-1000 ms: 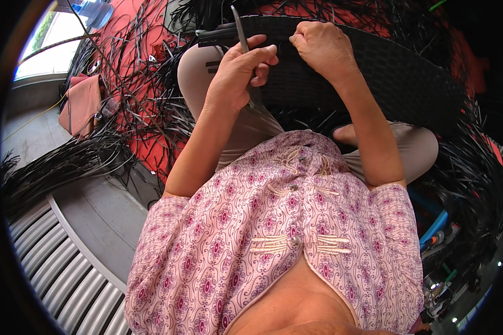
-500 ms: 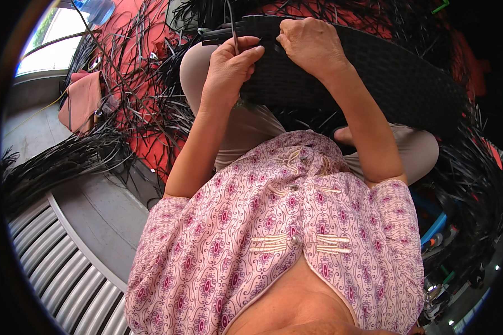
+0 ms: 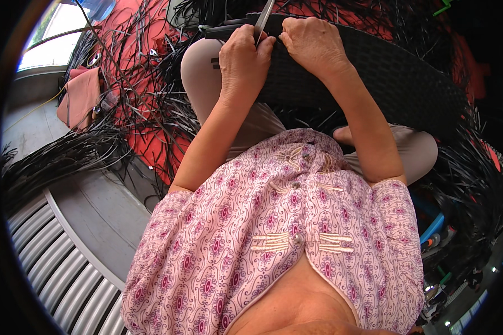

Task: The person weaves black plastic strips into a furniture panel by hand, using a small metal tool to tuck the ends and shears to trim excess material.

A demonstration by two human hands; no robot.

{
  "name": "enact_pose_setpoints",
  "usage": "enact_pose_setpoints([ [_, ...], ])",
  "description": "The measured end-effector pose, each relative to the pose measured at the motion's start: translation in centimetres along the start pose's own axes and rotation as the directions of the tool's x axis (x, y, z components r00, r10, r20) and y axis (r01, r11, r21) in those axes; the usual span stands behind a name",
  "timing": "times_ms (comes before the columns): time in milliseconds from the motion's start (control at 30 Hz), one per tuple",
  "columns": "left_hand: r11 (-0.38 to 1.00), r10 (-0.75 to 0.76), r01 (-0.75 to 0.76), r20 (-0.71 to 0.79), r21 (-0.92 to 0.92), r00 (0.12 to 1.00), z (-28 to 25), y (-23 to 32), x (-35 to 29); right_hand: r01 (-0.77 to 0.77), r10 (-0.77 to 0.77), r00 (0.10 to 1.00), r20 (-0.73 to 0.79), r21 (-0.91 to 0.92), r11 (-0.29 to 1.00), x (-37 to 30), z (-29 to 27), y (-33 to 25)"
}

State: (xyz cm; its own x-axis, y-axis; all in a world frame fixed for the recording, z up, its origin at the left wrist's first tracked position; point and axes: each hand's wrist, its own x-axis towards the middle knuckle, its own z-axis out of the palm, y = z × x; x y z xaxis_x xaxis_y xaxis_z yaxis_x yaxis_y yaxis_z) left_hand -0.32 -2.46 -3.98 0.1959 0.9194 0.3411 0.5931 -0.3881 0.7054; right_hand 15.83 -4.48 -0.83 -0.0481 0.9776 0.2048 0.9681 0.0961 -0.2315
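Note:
A dark woven panel point(image 3: 369, 72), made of black flat strips, lies across my lap and curves off to the right. My left hand point(image 3: 243, 67) is closed near the panel's left end, pinching a flat plastic strip point(image 3: 264, 18) that stands up shiny and grey between thumb and fingers. Close beside it, my right hand point(image 3: 314, 44) is curled at the panel's far edge with its knuckles up. Its fingertips are bent under, so what they grip is hidden. Dark rail-like pieces point(image 3: 226, 29) show at the panel's left end.
Loose black strips point(image 3: 145, 84) cover the red floor point(image 3: 131, 28), with a thick bundle point(image 3: 78, 153) at left. Nearby are a pinkish cloth item point(image 3: 82, 97) and a slatted grey metal structure point(image 3: 56, 257). A blue object point(image 3: 432, 228) and tools sit at right.
My left hand has moved right and slightly away from me, and turned so its back shows more. The strip in it now leans to the right. My right hand has barely moved.

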Motion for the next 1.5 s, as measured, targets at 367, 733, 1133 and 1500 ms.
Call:
enact_pose_setpoints([
  [367, 0.691, -0.339, 0.356, 0.152, -0.629, 0.928, -5.3, -4.2, 2.5, -0.204, 0.277, 0.955, 0.104, 0.910, 0.362, -1.7, -3.6, 0.2],
  [733, 0.561, -0.379, 0.210, -0.023, -0.800, 0.925, -12.6, -7.9, 2.9, 0.402, -0.407, 0.801, -0.439, -0.110, 0.909, 0.0, -0.9, 0.3],
  [1133, 0.873, 0.293, -0.441, -0.499, -0.208, 0.816, -17.8, 1.1, 2.7, -0.047, -0.157, 0.984, 0.078, 0.980, 0.191, 1.5, -5.5, -4.6],
  [1500, 0.926, -0.142, 0.219, 0.255, -0.308, 0.957, -5.3, -3.3, 3.1, 0.085, 0.015, 0.996, -0.089, 0.984, 0.155, -2.4, -9.6, -0.2],
])
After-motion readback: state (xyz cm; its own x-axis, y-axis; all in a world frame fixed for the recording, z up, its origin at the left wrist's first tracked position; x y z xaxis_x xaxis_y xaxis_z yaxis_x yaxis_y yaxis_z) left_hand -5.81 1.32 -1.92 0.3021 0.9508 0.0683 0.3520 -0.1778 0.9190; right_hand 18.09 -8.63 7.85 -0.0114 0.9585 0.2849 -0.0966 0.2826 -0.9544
